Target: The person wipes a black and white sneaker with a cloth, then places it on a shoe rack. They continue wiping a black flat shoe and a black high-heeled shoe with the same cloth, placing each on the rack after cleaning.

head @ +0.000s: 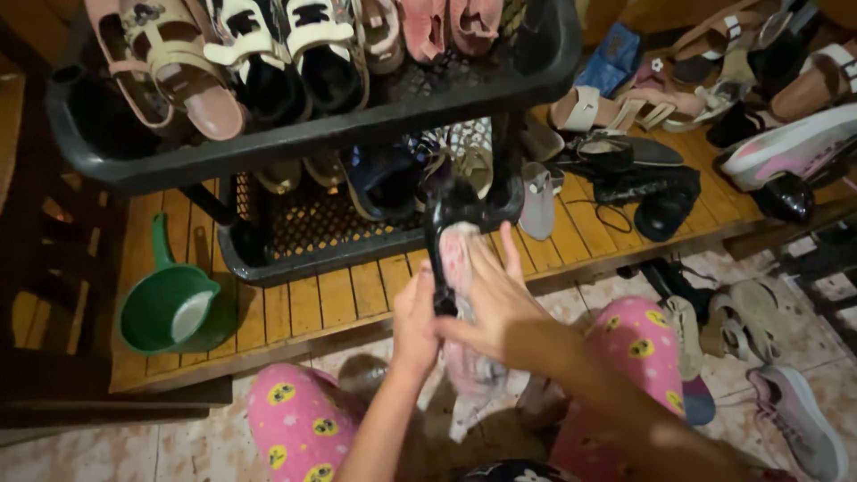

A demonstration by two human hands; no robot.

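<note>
Shoes crowd the black two-tier rack (295,147) above the hands, one green dipper (170,308) lies on the slatted wooden platform (357,299) left of the rack, and more loose footwear is heaped to its right. Just below the rack's lower tier, one black shoe (451,232) stands nearly upright, its long axis pointing up toward the rack. The left hand (415,326) has its fingers closed around the shoe, while the right hand (495,299) presses one pale cloth (464,357) against it with fingers spread.

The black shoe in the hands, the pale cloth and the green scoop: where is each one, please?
black shoe (453,207), head view, on its glossy upper.
pale cloth (471,370), head view, on the hanging part.
green scoop (159,314), head view, on the bowl's rim.
</note>
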